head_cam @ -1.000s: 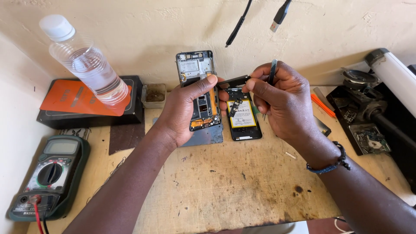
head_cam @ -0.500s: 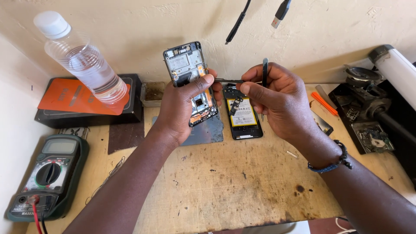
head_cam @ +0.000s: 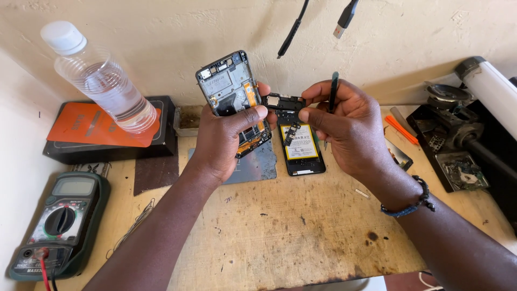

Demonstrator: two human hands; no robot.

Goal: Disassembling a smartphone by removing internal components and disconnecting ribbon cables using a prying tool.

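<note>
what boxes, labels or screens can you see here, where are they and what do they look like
Box: back left of the bench, flat, black with an orange top, under the bottle.
Meter screen: front left, grey rectangle on a dark green meter, blank.
Battery label: on the open phone lying mid-bench below the right hand, pale yellow rectangle.
Bottle: clear, white cap, no label showing.

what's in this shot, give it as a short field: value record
left hand: grips an opened phone frame, tilted, insides facing the camera
right hand: pinches a small black part at the frame's edge, with a thin dark tool tucked in the fingers
below hands: second opened phone flat on the wooden bench
left side: clear water bottle, orange-topped box, multimeter
</note>
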